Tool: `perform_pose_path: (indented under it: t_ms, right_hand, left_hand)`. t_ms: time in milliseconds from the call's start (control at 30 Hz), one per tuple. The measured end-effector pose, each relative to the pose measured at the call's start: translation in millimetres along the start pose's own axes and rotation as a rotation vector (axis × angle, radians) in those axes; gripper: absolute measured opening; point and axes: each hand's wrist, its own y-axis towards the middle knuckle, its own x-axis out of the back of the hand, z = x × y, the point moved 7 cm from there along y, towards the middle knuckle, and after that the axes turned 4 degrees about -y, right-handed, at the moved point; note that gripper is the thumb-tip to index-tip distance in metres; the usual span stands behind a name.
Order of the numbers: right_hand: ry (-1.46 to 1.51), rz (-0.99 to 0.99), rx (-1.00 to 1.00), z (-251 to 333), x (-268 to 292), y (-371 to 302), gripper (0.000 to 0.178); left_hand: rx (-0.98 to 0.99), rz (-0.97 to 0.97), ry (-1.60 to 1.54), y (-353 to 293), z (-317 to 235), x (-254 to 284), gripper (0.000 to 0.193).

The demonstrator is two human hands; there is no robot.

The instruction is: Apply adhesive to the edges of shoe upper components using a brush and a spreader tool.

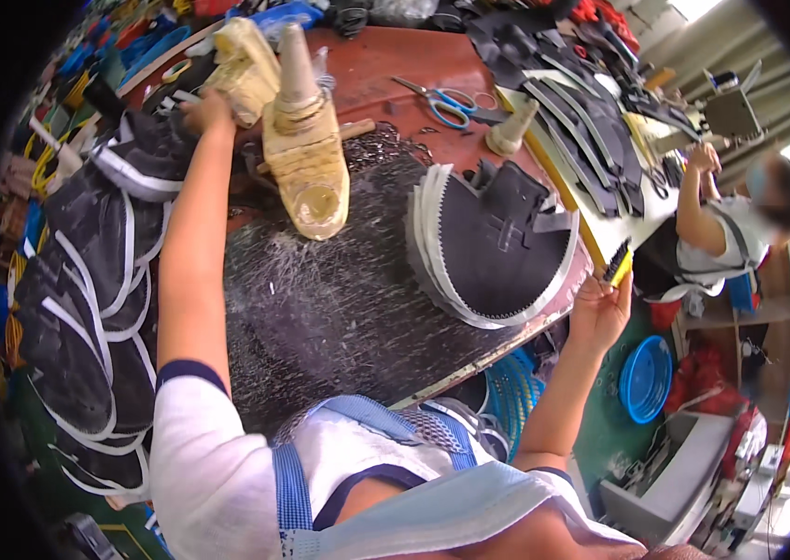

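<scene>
My right hand [598,303] is closed around a small brush [617,266] with a yellow body and dark bristles, held up just past the table's right edge. My left arm reaches far forward, and the left hand [209,114] is at the back left, next to a pale yellow crusted block [245,70] and some black pieces. Its fingers are too small and partly hidden to read. Nearer the middle lies a long yellowish block [306,168] with a shallow hollow at its near end and a thread cone [298,79] standing on it. A stack of black curved fabric pieces [507,252] with white zigzag-cut edges lies on the right.
Black pieces with white edging [87,317] hang in a heap along the left side. Blue-handled scissors [441,101] and another cone [512,129] lie farther back on the worn table [320,327]. A masked co-worker [726,229] sits at the right, beyond a blue basin [645,378].
</scene>
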Motion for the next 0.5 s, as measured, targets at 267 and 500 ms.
perform_pose_path:
  t_ms: [267, 500]
  right_hand:
    - [0.266, 0.015, -0.117, -10, 19, -9, 0.022]
    - [0.008, -0.28, 0.085, 58, 60, -64, 0.028]
  left_hand:
    - [-0.235, 1.593, -0.1, -379, -96, -23, 0.112]
    - [-0.421, 1.773, 0.656, -433, -17, -110, 0.103]
